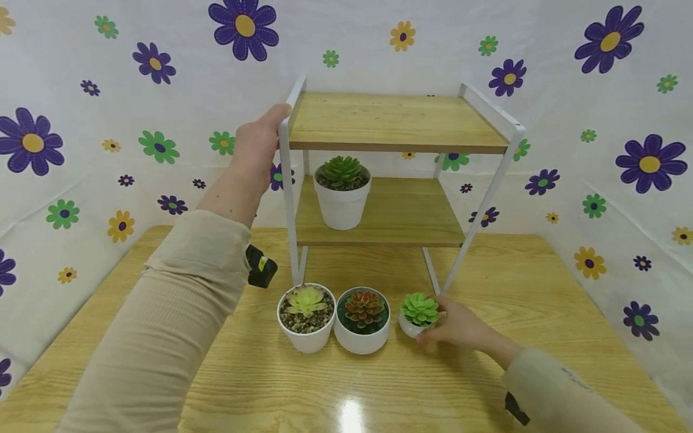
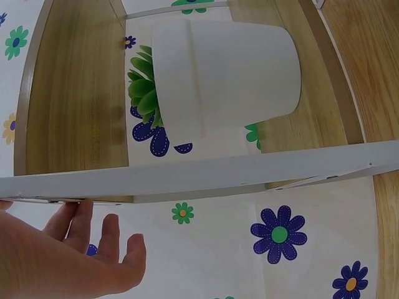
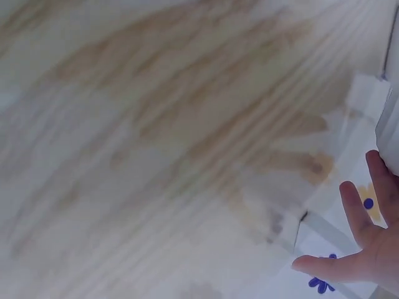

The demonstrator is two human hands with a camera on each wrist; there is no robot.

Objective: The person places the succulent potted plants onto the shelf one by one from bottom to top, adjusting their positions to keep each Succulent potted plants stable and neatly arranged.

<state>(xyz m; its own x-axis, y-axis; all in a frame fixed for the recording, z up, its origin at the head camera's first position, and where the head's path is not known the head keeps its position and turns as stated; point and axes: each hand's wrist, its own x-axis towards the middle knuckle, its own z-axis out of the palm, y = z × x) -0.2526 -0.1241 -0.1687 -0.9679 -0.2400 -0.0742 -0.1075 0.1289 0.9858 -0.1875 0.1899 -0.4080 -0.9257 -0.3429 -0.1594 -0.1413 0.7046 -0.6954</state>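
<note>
On a table (image 1: 260, 379), the right hand (image 1: 457, 323) pinches a potted succulent (image 1: 419, 310), likely light and rigid, best gripped low; the left hand (image 1: 257, 143), fingers loosely spread, touches a shelf (image 1: 397, 121).

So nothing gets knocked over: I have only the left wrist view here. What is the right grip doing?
Observer: In the head view, the right grip holds a small potted green succulent.
Operator: Is anything standing next to that one?
Observer: Yes, to its left is a potted reddish succulent, with a narrow gap between the two.
Operator: And what is on the far side of the reddish one?
Observer: A potted yellow-green succulent, so close to it that I can't tell whether the pots touch.
</note>
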